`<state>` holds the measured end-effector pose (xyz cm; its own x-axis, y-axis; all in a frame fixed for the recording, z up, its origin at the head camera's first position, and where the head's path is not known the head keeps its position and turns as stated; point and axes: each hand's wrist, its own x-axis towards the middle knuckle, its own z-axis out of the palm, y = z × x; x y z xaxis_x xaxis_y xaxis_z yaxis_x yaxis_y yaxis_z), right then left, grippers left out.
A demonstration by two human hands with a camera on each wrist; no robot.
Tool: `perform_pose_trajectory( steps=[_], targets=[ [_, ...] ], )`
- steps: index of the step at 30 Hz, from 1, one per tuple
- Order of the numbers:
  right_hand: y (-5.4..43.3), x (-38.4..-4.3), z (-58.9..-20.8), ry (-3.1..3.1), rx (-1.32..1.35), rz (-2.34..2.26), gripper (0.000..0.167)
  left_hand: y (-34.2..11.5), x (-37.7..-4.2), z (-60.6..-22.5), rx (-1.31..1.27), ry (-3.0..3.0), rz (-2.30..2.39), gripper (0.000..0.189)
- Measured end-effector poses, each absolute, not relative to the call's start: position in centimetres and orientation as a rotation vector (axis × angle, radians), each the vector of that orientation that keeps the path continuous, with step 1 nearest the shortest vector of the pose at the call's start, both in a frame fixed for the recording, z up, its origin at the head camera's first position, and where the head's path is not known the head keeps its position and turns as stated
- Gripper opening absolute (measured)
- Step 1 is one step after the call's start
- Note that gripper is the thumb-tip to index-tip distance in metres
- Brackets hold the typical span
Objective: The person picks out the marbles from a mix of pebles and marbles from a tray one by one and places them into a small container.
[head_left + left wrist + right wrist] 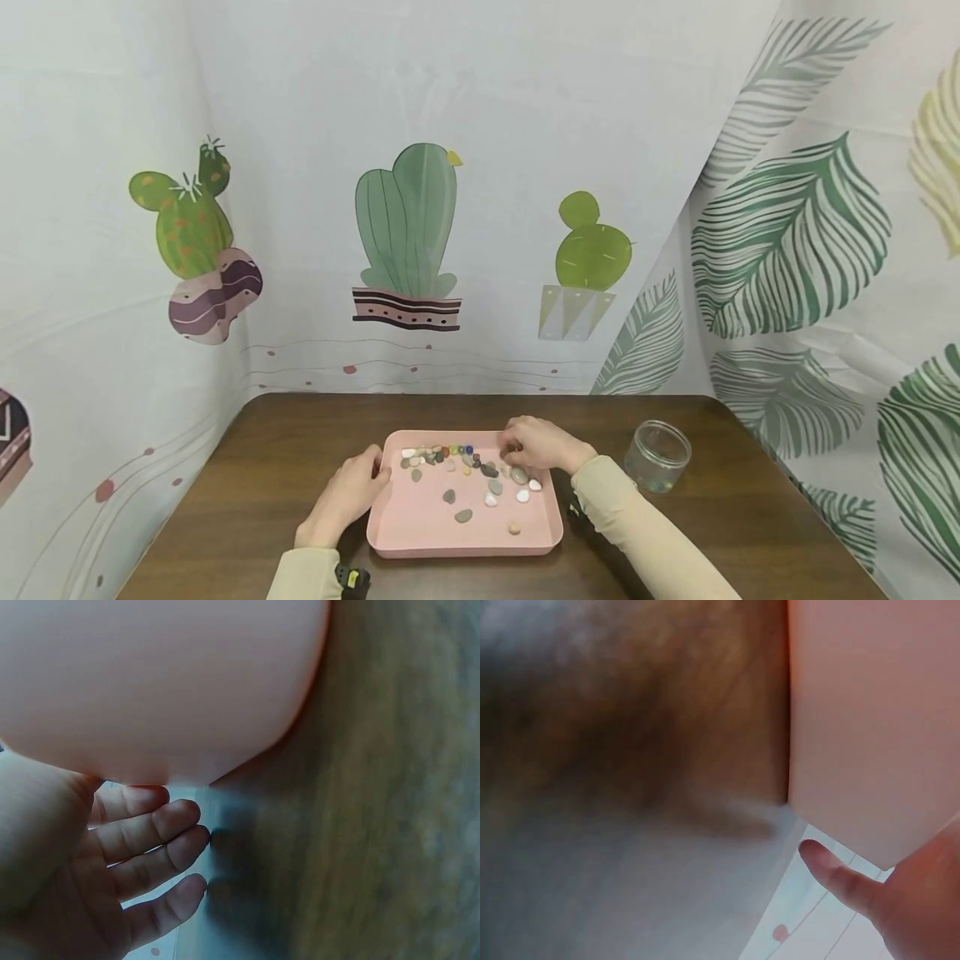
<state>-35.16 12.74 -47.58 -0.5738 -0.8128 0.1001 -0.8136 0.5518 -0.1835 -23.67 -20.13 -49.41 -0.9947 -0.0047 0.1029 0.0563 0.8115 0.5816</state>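
A shallow pink tray point(420, 533) lies on the table, with pebbles and glass marbles mostly in its back half. My left hand point(348, 492) holds the tray's left rim, thumb over the edge and fingers along the outside. In the left wrist view the tray wall point(165, 690) hides that thumb, while loosely bent fingers point(176, 847) show beside it. My right hand point(540, 443) is at the back right corner, its fingers bent down into the tray. Whether they pinch a stone I cannot tell. In the right wrist view one finger point(840, 874) shows past the tray wall point(870, 712).
A clear round jar point(658, 454) with a few colored marbles at its bottom stands right of the tray, near my right forearm. White and grey pebbles point(495, 487) lie loose in the tray's right half. A printed curtain point(495, 250) hangs behind the brown table point(247, 492).
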Motion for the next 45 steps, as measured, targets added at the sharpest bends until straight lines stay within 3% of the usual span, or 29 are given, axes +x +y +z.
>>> perform_pose_trajectory(
  steps=[24, 34, 45],
  targets=[
    [13.8, -34.3, -45.6, -2.677, 1.386, 0.341, 0.014, -20.4, -24.0, -49.6, -0.027, -2.891, -0.939, 0.01],
    [16.2, -33.2, -43.5, -2.514, 1.383, 0.367, 0.007, -20.5, -24.0, -49.8, -0.029, -2.896, -0.949, 0.009],
    [21.5, -31.2, -41.2, -2.392, 1.219, 0.428, 0.012, -20.1, -23.9, -49.6, -0.037, -2.892, -0.944, 0.009]
  ],
)
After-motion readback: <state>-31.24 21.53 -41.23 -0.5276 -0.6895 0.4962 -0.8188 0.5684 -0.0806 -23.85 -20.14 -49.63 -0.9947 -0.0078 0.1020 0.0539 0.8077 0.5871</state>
